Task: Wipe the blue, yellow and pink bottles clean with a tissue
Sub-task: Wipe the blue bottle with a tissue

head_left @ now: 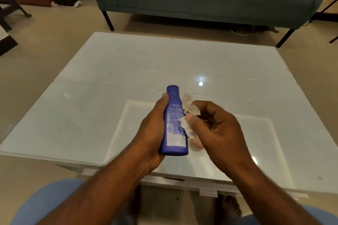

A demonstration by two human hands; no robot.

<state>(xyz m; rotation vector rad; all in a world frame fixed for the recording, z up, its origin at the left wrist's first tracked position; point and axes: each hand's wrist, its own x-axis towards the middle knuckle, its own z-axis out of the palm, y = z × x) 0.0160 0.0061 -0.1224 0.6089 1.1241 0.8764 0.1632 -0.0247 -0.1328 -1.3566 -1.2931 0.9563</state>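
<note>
Blue bottle (174, 124) sits gripped in the left hand (152, 133) above the white table (109, 78); just right of the bottle, the right hand (215, 126) pinches a crumpled tissue (188, 115) against its side. Wiping the blue one appears under way; next, seemingly, rubbing its length, then the pink bottle (196, 143) glimpsed right of the bottle's base.

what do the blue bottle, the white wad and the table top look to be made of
Blue bottle: likely plastic, a smooth, slightly glossy, opaque body with print on it. White wad: thin tissue paper, matte, crumpled with ragged edges. Table top: white and highly glossy, showing sharp light reflections; glass or polished stone, cannot tell which.
</note>
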